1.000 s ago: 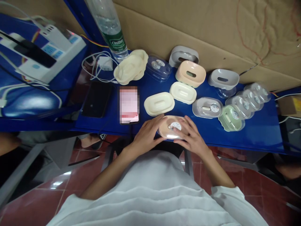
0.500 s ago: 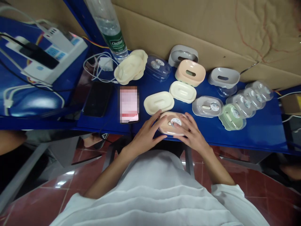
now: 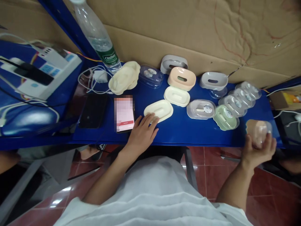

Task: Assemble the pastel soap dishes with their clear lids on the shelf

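At the right end of the blue desk, my right hand [image 3: 260,150] grips a peach soap box [image 3: 251,129] with a clear lid, fingers and thumb around its near side. My left hand [image 3: 143,131] lies with fingers stretched out over the near edge of a cream oval dish [image 3: 162,110]. Just behind that sits a second cream dish [image 3: 176,96]. Left of my right hand are a green lidded soap box [image 3: 225,117] and a grey lidded one [image 3: 201,109]. Several clear lids [image 3: 236,103] overlap behind the green one.
A phone [image 3: 124,113] with a lit screen and a dark phone [image 3: 92,111] lie to the left. Behind stand a water bottle [image 3: 103,50], stacked cream parts [image 3: 124,78], a peach slotted holder [image 3: 182,78] and grey ones [image 3: 213,80]. A power strip [image 3: 49,75] is far left.
My right hand has carried the peach lidded soap box from the front middle to the desk's right end. My left hand has let go of it and moved onto the cream dish.
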The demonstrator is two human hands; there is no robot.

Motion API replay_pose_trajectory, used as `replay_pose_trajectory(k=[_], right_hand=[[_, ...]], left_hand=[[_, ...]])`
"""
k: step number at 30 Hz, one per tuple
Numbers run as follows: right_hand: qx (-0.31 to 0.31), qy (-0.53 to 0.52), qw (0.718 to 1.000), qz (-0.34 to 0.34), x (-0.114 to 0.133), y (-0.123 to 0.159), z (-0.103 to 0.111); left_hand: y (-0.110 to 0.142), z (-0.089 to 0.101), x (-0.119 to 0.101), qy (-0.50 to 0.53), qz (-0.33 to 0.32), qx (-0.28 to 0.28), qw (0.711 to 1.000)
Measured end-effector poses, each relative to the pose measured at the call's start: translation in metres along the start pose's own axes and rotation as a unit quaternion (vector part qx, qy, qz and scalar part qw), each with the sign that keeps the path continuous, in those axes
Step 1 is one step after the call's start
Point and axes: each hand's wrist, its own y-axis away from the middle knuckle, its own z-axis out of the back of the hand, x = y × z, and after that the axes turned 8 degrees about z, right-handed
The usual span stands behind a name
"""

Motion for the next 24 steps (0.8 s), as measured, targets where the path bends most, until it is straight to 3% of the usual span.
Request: replay_pose_trajectory(k=[3,6,9,11,14,15,16,17,18,19,20,21,24], right_hand=[[0.07,-0.004,0.997,0.031,-0.007,-0.006,-0.033],[0.104,-0.021,0.994,0.012,0.001,-0.022,-0.054],[0.141,-0.057,0.988,-0.015,0.011,-0.039,-0.051],[0.099,-0.081,0.992,-0.013,0.035,-0.046,-0.035],[-0.045,-0.172,0.984,0.017,0.116,-0.046,0.003],[-0.05,-0.218,0.974,0.041,0.151,-0.044,0.015],[0.003,-0.273,0.956,0.109,0.188,-0.042,0.026],[0.111,-0.332,0.916,0.198,0.224,-0.041,0.033],[0.207,-0.37,0.857,0.293,0.258,-0.042,0.038],[0.267,-0.39,0.806,0.355,0.287,-0.044,0.04],[0.297,-0.398,0.775,0.391,0.311,-0.048,0.038],[0.311,-0.392,0.764,0.408,0.33,-0.052,0.034],[0.324,-0.313,0.806,0.384,0.359,-0.066,0.016]], left_hand=[[0.003,0.001,-0.004,0.01,-0.014,-0.012,1.0],[0.008,0.001,-0.003,0.023,-0.017,-0.026,0.999],[0.012,-0.002,0.0,0.041,-0.012,-0.036,0.998],[0.014,-0.005,0.001,0.054,-0.01,-0.041,0.998],[0.014,-0.008,-0.001,0.059,-0.01,-0.044,0.997],[0.014,-0.009,-0.002,0.056,-0.008,-0.046,0.997],[0.014,-0.009,-0.004,0.053,-0.003,-0.049,0.997],[0.013,-0.008,-0.005,0.05,0.007,-0.057,0.997],[0.013,-0.008,-0.006,0.048,0.021,-0.069,0.996],[0.011,-0.008,-0.006,0.046,0.037,-0.083,0.995],[0.01,-0.008,-0.006,0.044,0.054,-0.096,0.993],[0.009,-0.008,-0.005,0.041,0.068,-0.108,0.991],[0.004,-0.009,-0.001,0.036,0.088,-0.121,0.988]])
